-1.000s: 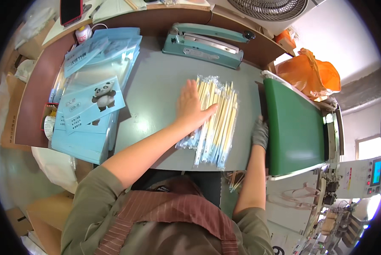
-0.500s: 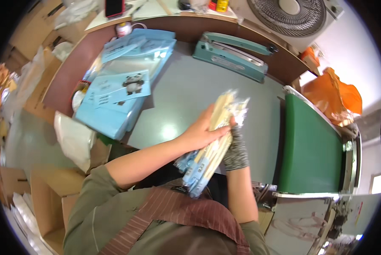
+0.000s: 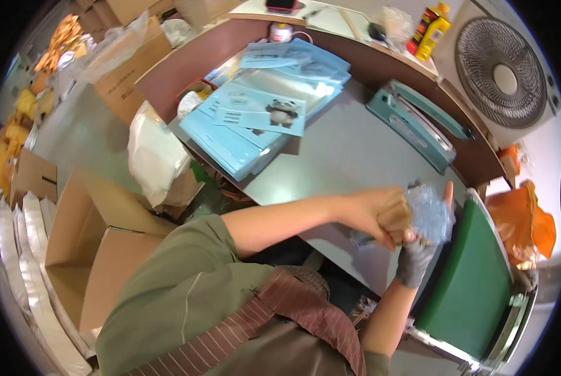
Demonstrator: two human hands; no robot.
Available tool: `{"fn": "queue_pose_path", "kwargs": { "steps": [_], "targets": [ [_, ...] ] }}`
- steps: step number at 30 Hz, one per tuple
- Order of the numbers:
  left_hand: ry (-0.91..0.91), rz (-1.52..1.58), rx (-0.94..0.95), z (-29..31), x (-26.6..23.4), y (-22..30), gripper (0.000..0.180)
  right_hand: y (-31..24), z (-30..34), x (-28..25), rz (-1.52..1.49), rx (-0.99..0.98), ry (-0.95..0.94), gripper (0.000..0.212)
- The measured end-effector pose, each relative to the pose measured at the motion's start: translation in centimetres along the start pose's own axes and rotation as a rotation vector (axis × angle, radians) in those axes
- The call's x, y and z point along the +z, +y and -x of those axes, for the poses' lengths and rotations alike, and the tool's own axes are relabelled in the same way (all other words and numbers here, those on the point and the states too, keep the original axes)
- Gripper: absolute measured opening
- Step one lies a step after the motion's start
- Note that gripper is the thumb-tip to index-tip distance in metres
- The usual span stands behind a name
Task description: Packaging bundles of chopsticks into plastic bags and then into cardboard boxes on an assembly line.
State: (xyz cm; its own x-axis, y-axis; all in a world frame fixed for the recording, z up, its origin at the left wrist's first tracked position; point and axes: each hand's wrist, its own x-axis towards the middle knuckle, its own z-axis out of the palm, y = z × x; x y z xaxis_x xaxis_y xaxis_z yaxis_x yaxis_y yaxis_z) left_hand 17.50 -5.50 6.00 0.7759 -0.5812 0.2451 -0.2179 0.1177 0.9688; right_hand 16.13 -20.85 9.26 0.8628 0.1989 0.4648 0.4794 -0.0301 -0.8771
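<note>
Over the right part of the grey table (image 3: pixel 330 150), both my hands are closed around a bundle of wrapped chopsticks (image 3: pixel 429 213). Mostly the crinkled clear-and-blue wrapper ends of the bundle show; the pale sticks are largely hidden. My left hand (image 3: pixel 380 213), bare, grips it from the left with curled fingers, slightly blurred. A grey knit fingerless glove covers part of my right hand (image 3: pixel 415 254), which holds the bundle from below and the right, one finger sticking up along its far side.
Blue printed plastic bags (image 3: pixel 249 125) lie stacked at the table's left. A teal bar sealer (image 3: pixel 415 122) stands at the back right, near a fan (image 3: pixel 503 78). A green-topped conveyor (image 3: pixel 474 269) adjoins the right side. An open cardboard box (image 3: pixel 114 250) sits at lower left.
Both hands have carried the bundle to the right, toward the green conveyor. It has turned: its blue wrapper ends, low before, are now up beside my hands. The view has swung too.
</note>
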Motion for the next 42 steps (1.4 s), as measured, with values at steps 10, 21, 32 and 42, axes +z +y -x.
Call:
{"fn": "queue_pose_path", "kwargs": {
  "steps": [10,21,32,42],
  "targets": [
    [-0.134,0.504,-0.653,8.7,2.2,-1.4,0.063,3.8,2.0,2.3,-0.831,0.672,-0.304,0.045],
    [0.081,-1.622,-0.592,18.8,-16.4,6.8,0.035,4.6,2.5,5.1,-0.998,0.731,-0.304,0.024],
    [0.248,-1.204,-0.368,19.8,-21.2,7.7,0.011,3.9,3.1,5.2,-0.914,0.73,-0.334,0.027],
    [0.126,-0.799,-0.39,18.6,-21.9,7.5,0.012,3.4,4.4,4.2,-0.967,0.687,-0.314,0.029]
  ]
}}
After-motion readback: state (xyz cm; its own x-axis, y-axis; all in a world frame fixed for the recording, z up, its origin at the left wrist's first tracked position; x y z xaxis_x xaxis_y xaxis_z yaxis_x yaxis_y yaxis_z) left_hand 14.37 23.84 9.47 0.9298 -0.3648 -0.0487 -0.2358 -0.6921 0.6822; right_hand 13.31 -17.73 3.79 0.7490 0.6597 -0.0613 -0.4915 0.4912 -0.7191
